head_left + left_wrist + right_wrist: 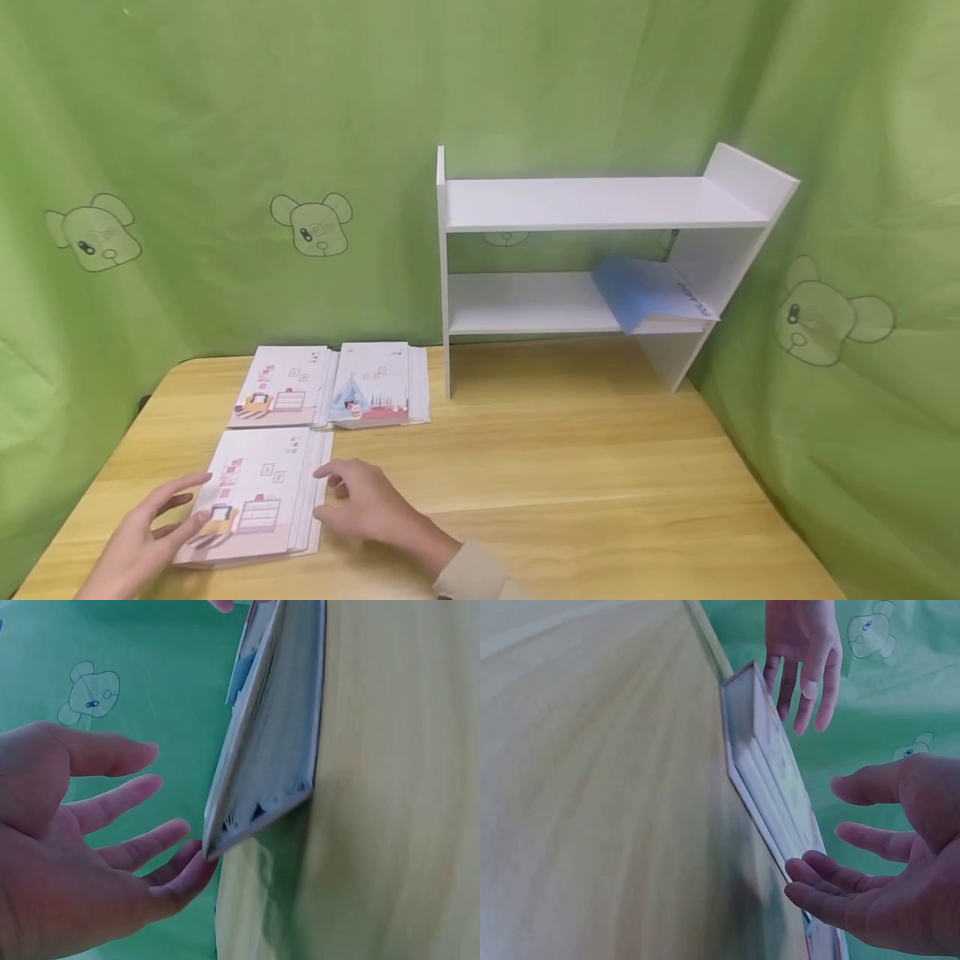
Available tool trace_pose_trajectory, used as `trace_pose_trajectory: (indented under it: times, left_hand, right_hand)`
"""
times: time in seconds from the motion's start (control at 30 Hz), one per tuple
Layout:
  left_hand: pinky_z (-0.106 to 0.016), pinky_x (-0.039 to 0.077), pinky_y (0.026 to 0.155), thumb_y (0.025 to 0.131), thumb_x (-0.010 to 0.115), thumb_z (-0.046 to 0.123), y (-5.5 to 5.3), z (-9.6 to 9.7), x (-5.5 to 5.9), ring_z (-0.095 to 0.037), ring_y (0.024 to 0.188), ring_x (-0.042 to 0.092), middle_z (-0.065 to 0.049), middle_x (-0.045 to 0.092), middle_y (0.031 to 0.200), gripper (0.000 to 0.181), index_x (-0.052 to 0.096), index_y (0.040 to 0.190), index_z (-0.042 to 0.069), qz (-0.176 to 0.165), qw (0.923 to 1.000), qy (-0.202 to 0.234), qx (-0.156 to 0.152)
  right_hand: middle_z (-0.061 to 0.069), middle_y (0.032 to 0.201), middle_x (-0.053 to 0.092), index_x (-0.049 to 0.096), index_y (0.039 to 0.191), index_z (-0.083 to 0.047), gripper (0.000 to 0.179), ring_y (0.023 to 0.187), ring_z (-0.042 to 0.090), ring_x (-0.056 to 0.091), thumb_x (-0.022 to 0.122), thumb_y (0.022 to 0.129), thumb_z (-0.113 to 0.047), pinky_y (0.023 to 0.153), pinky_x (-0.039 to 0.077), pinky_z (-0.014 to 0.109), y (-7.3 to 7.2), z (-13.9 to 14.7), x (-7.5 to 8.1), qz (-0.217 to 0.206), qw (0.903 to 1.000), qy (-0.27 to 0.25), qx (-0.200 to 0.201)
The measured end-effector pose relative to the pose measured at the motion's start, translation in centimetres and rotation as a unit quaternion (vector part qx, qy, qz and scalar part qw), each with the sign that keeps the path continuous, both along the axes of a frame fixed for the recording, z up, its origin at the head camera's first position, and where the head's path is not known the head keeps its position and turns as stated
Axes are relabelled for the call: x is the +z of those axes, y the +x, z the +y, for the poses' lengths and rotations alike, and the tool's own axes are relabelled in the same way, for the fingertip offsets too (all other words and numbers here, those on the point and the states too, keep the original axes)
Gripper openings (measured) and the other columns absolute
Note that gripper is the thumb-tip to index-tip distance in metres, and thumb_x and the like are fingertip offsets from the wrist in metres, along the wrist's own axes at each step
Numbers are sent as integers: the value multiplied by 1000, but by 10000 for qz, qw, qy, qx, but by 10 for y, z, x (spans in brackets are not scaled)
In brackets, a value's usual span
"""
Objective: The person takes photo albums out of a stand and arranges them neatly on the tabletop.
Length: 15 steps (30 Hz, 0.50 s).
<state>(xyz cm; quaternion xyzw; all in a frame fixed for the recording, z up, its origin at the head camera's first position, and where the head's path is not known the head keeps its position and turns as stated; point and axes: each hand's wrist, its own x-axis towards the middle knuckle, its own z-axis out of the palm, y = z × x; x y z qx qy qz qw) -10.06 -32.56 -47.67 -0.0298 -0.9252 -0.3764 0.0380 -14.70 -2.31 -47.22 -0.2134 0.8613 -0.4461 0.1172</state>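
Note:
A thick white book (pixel 255 487) with a pastel room drawing on its cover lies flat on the near left of the table. My left hand (pixel 142 533) is at its left side, thumb and fingers spread over the cover's edge. At the opposite side, my right hand (pixel 367 504) has loosely bent fingers by the page edges. In the left wrist view, the left hand's (pixel 97 847) lower fingers meet a corner of the book (pixel 281 727). The right wrist view shows my right hand's (pixel 900 877) relaxed fingertips at the book's (pixel 761 769) side, with the left hand (pixel 806 645) beyond.
Two similar books (pixel 281 387) lie side by side behind the near one. A white two-tier shelf (pixel 562 200) stands at the back right of the wooden table (pixel 525 483). On its lower board leans a blue-and-white book (pixel 637 292). Green curtains (pixel 225 108) enclose the table.

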Motion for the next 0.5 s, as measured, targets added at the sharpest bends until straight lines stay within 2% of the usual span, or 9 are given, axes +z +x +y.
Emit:
trace_pose_trajectory:
  times: [0.07,0.13,0.2,0.27,0.37,0.43,0.5]
  left_hand:
    - [-9,50,78,97,71,13,-1,4,2,-14,118,57,-35,48,142,46,56,138,-2,93,9999,109,12]
    - [-3,47,79,97,71,11,-1,9,4,8,112,48,-33,50,141,44,57,137,-2,239,9994,253,29]
    - [0,44,80,97,70,9,-2,15,5,22,106,39,-20,56,138,41,59,135,-2,477,9978,457,5]
    - [0,45,82,97,69,7,-4,21,8,23,106,43,1,61,133,39,59,133,-4,664,9958,637,-22]
    - [-2,46,84,98,68,6,-7,30,12,19,107,50,28,55,123,36,59,132,-6,868,9921,895,-104]
    - [-2,46,85,99,66,5,-9,37,15,17,108,53,33,55,121,36,59,133,-6,889,9904,1052,-146]
    - [-2,46,86,101,64,6,-11,42,18,16,109,54,33,55,122,36,57,134,-6,843,9896,1153,-159]
  right_hand:
    - [-1,111,68,68,128,-17,43,98,7,63,80,86,-18,86,54,19,-1,5,1,36,9998,-207,-35]
    - [-1,114,68,67,128,-15,44,101,8,63,79,86,-16,89,54,21,-2,11,3,81,9991,-414,-36]
    - [-1,115,68,67,130,-14,44,103,9,64,78,87,-15,92,55,24,-3,17,6,140,9983,-572,-26]
    - [0,118,67,66,131,-13,43,106,11,64,77,89,-15,94,55,26,-4,23,9,204,9974,-688,-18]
    - [0,119,67,65,132,-12,43,108,14,65,77,91,-15,95,56,28,-6,31,14,358,9962,-796,-23]
    - [0,119,68,65,132,-11,43,108,14,65,77,91,-15,95,56,29,-7,36,18,443,9950,-896,-46]
    - [-2,118,67,65,132,-12,42,108,13,65,77,92,-15,95,57,30,-8,41,22,484,9936,-1017,-58]
